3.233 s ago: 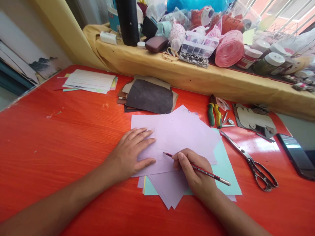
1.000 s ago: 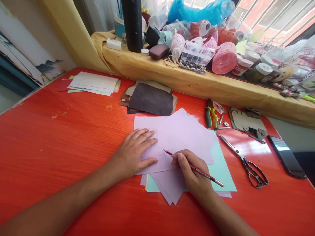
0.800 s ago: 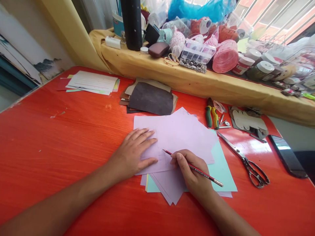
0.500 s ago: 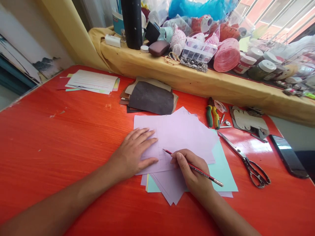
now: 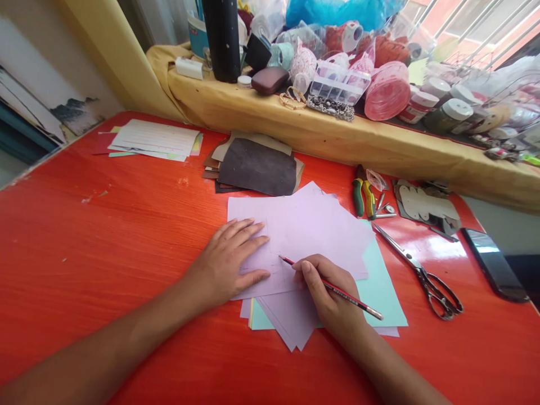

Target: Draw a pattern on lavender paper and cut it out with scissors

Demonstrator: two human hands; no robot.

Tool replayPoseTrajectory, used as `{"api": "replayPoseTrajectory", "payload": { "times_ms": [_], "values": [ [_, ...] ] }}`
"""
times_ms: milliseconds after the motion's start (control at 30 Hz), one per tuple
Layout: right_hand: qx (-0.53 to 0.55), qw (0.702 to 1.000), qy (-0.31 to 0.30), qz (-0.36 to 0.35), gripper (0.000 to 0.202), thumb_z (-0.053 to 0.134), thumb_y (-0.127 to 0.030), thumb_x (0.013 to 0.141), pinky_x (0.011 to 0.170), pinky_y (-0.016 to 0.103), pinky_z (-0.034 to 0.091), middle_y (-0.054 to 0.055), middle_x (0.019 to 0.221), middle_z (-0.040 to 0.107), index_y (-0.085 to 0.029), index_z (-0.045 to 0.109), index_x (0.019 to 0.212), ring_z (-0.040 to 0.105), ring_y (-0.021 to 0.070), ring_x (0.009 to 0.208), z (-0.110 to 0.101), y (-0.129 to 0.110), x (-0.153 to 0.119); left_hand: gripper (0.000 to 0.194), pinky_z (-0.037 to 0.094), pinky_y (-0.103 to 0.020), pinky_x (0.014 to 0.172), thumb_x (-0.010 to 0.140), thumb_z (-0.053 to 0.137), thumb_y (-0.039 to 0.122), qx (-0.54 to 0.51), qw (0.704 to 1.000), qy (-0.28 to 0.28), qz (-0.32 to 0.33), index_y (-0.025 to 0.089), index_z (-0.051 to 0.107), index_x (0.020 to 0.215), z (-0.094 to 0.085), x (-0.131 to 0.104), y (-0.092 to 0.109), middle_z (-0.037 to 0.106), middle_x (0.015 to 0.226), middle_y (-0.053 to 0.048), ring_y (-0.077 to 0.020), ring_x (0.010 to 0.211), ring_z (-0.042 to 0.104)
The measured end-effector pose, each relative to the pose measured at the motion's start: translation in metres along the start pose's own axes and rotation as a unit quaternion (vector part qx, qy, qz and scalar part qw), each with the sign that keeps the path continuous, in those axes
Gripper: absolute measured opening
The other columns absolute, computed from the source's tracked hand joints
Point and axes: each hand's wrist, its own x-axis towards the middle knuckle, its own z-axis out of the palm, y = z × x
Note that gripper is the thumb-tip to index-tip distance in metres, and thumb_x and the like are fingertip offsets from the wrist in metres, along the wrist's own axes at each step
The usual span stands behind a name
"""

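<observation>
My left hand (image 5: 230, 259) lies flat with fingers spread on the left part of a light purple sheet (image 5: 312, 225). Between the thumb and fingers of my right hand (image 5: 331, 284) is a red and black pencil (image 5: 346, 296). Its tip points left and is at the sheet's surface, close to faint pencil lines. Under the top sheet, more purple sheets (image 5: 291, 320) fan out toward me, and a mint green sheet (image 5: 382, 281) shows at the right.
Scissors (image 5: 417, 267), a phone (image 5: 493, 263) and pliers (image 5: 363, 194) lie at the right. Leather pieces (image 5: 258, 167) and paper cards (image 5: 154, 138) are behind the sheets. A cloth-covered ledge (image 5: 253, 115) holds jars, yarn and a black bottle (image 5: 221, 39).
The view has shifted very slightly, so the things at the back sit a little farther left and higher. Both hands and the pencil look almost unmoved on the sheet.
</observation>
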Motion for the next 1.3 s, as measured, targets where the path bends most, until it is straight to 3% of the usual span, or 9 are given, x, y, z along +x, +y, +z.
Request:
{"api": "replayPoseTrajectory", "payload": {
  "times_ms": [867, 1300],
  "values": [
    [-0.014, 1.0, -0.016, -0.017, 0.032, 0.054, -0.032, 0.116, 0.062, 0.027, 0.051, 0.0, 0.075, 0.076, -0.025, 0.076, 0.095, 0.07, 0.0175, 0.066, -0.0058, 0.0051, -0.004, 0.063, 0.032, -0.062, 0.136, 0.103, 0.071, 0.064, 0.006, 1.0, 0.005, 0.007, 0.026, 0.066, 0.153, 0.0003, -0.0004, -0.0017, 0.054, 0.174, -0.008, -0.0363, 0.163, 0.044],
    [-0.012, 0.999, -0.009, -0.035, 0.034, 0.054, -0.03, 0.114, 0.057, 0.027, 0.048, -0.001, 0.07, 0.072, -0.025, 0.074, 0.087, 0.067, 0.0171, 0.06, -0.0054, -0.0003, -0.003, 0.064, 0.034, -0.063, 0.135, 0.104, 0.069, 0.065, 0.012, 1.0, 0.01, 0.017, 0.024, 0.066, 0.153, 0.0003, -0.0005, -0.0027, 0.055, 0.173, -0.009, -0.0361, 0.162, 0.045]
  ]
}}
